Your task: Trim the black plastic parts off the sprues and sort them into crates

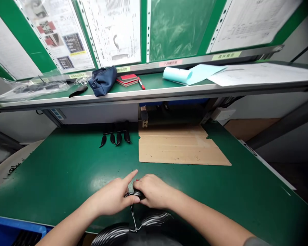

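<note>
Near the front edge of the bench, my left hand [115,194] has its thumb against a small glossy black plastic part [138,195], its index finger stretched forward. My right hand [156,192] is closed around the other side of this part, palm down; a tiny red spot shows by its fingertips, too small to name. A thin shiny stem [133,217] runs from between the hands down to a bundle of curved, ribbed black pieces [113,235] at the bottom edge. The fingers hide much of what I hold.
Several black curved pieces [115,138] lie at the back of the green bench [66,171], left of a flat cardboard sheet [174,147]. On the shelf above are a navy pouch [102,81], red pads [127,80] and rolled blue paper [178,75]. A blue bin [17,225] stands at lower left.
</note>
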The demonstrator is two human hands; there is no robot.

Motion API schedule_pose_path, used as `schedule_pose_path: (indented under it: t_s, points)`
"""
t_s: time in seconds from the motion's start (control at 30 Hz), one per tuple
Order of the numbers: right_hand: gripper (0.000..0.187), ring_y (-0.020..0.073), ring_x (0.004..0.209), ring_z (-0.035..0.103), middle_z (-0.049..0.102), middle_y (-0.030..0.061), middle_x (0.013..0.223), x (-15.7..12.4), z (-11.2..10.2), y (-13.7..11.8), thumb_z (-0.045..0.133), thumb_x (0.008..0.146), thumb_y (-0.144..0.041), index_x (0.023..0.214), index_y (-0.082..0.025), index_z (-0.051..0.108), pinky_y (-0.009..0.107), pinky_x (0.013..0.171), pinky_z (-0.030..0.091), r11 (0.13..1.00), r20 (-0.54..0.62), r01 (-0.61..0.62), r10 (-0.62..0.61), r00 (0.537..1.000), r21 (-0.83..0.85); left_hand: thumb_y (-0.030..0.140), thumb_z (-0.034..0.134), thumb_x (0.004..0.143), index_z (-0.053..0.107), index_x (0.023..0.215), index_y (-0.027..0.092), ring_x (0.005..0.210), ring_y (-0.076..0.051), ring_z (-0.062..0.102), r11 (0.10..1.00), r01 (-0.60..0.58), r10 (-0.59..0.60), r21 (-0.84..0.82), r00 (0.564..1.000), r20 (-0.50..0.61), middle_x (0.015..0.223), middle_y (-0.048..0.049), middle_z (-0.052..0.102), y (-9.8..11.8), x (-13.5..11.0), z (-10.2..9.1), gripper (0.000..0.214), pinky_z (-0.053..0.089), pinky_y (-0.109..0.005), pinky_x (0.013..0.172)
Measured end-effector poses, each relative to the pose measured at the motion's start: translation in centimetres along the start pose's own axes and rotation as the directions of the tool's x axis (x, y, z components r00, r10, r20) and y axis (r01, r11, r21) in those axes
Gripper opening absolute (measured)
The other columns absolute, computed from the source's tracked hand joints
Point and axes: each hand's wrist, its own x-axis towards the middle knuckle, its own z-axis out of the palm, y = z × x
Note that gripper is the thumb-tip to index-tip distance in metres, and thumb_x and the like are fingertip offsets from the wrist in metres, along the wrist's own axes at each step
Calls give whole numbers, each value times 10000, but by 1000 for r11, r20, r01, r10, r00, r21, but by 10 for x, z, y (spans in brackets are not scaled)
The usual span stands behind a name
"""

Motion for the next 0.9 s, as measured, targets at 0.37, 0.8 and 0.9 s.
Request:
schedule_pose_path:
  t_s: [0.37,0.8,0.9]
  points:
    - [93,133,669,542,623,-28,698,-1,-23,7,673,713,-263,763,-231,602,228,612,319,999,62,23,-21,998,-30,486,558,826,601,782,225,492,-98,296,967,-241,230,80,965,128,523,70,375,-14,15,-23,268,189,-252,486]
    - [176,131,699,543,649,-32,823,-25,-52,29,654,748,-310,906,-235,671,215,616,386,877,0,-236,260,966,418,503,600,786,559,679,198,565,-110,343,955,-112,130,-274,990,46,601,53,444,-50,21,-38,326,243,-251,546]
    - [228,180,789,573,643,26,879,-23,-32,40,538,835,-394,926,-204,624,269,697,430,775,-364,-409,601,711,481,531,438,871,453,735,210,617,-121,309,896,-39,-64,-442,974,-216,661,53,372,-67,19,-21,349,270,-247,585]
